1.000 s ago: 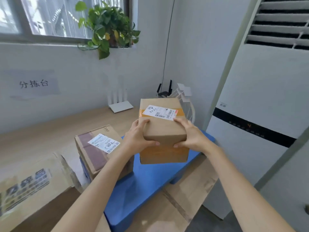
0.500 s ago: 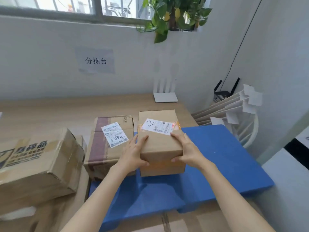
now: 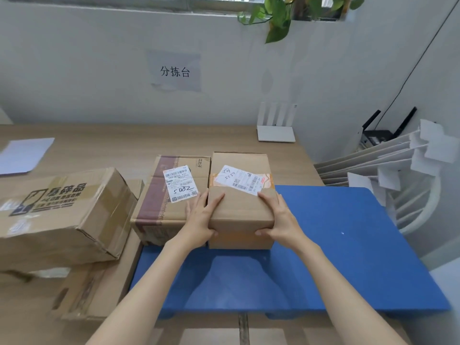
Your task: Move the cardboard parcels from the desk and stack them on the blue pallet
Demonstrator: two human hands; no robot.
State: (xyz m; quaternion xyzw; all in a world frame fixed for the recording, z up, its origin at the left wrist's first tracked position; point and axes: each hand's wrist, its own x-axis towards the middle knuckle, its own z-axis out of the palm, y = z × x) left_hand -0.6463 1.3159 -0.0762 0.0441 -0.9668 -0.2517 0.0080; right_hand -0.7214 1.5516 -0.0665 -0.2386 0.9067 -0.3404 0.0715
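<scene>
blue pallet (image 3: 336, 245), far-left corner: i see left hand (image 3: 201, 220) and right hand (image 3: 278, 217) clasping small parcel (image 3: 239, 210); left fingers (image 3: 193, 207) partly hidden against neighbouring parcel (image 3: 169, 195).

Blue pallet (image 3: 348, 245); tan parcel (image 3: 239, 210) with orange tape (image 3: 239, 239), neighbouring parcel (image 3: 159, 195) with maroon patterned band (image 3: 149, 215); white barcoded labels (image 3: 180, 183).

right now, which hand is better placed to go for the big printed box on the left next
Probably left. The left hand grips the left side of the small brown cardboard parcel, nearer the large brown cardboard box with black print; the right hand is on the far side.
</scene>
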